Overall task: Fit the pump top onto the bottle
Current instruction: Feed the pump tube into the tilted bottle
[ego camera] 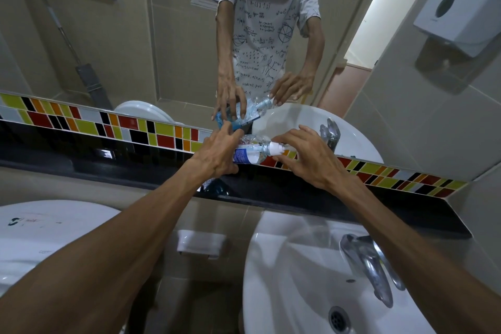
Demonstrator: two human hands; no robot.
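A clear plastic bottle (249, 153) with a blue label lies tilted sideways above the black ledge, its neck pointing right. My left hand (217, 156) is wrapped around its body. A white pump top (276, 148) sits at the bottle's neck. My right hand (303, 156) holds the pump top between thumb and fingers. How far the pump top is seated on the neck is hidden by my fingers. The mirror behind repeats both hands and the bottle.
A black ledge (298, 198) runs under the mirror, with a coloured tile strip (393, 173) behind it. A white basin (298, 279) with a chrome tap (371, 263) lies below right. A soap dish (200, 244) hangs on the wall. A paper dispenser (461, 8) hangs on the right wall.
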